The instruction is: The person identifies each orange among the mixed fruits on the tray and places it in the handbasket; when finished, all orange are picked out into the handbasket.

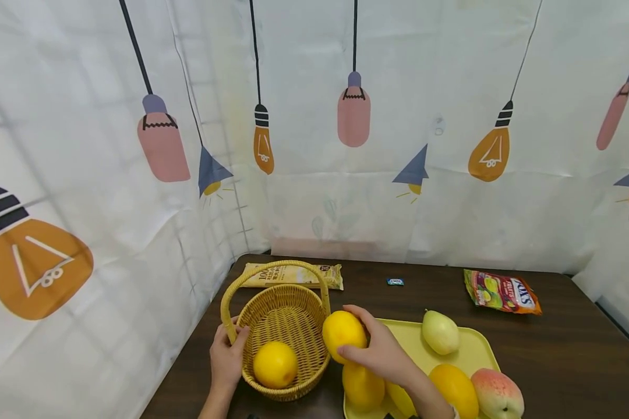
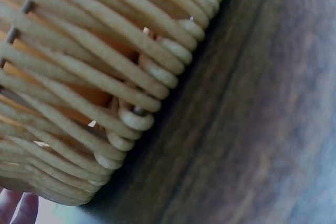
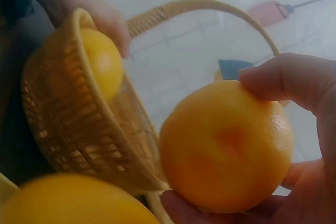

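Red FOX'S packet (image 1: 502, 293); round yellow wicker basket (image 1: 289, 314), yellow fruit (image 1: 275, 365) inside; left fingers (image 1: 240, 338) grip basket, right fingers (image 1: 365, 318) another fruit (image 1: 340, 333).

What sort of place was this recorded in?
Probably a makeshift indoor recording corner: lamp-patterned curtains hang behind and beside a dark table, which holds a basket and a tray of fruit.

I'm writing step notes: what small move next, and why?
Probably lower the held yellow fruit into the basket: the right grip has it alongside, space shows next to the fruit inside, and the left grip holds the basket.
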Available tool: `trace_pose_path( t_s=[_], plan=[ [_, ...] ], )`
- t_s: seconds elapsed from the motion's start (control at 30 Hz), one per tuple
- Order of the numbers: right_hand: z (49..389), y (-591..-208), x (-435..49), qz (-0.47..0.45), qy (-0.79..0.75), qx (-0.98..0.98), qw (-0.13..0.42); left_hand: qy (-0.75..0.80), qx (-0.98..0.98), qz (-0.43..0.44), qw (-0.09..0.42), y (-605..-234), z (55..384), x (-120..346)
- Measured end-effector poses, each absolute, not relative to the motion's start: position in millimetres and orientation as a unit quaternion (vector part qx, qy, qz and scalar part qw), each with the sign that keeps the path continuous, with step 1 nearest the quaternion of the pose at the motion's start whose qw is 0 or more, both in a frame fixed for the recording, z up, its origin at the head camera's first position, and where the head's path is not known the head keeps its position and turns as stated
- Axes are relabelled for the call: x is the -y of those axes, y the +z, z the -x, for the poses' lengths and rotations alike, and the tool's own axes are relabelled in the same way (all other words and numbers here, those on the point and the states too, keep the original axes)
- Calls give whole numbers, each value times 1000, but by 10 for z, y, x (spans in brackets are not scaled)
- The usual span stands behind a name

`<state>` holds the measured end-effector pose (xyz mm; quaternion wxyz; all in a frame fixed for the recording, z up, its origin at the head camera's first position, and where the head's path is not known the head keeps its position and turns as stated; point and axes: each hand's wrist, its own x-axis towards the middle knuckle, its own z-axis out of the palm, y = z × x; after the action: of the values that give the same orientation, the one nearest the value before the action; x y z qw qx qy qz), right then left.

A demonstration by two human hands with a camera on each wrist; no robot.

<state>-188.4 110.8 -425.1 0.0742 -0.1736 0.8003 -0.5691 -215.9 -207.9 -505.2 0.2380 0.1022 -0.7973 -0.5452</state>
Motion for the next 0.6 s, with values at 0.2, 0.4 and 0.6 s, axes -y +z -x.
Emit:
trace_pose_path(
  t_s=[0.2,0.4,0.6],
  plan=[
    [1818,-4309,-865,205,-597,-773,61,-542,795,-102,254,-5059,2155,2061],
    [1766,-4367,-710,219,-608,-762,39,-539,796,-97,257,-5056,2154,2059],
    [1731,-4406,-599,224,-603,-766,12,-537,795,-96,266,-5051,2148,2049]
  ],
)
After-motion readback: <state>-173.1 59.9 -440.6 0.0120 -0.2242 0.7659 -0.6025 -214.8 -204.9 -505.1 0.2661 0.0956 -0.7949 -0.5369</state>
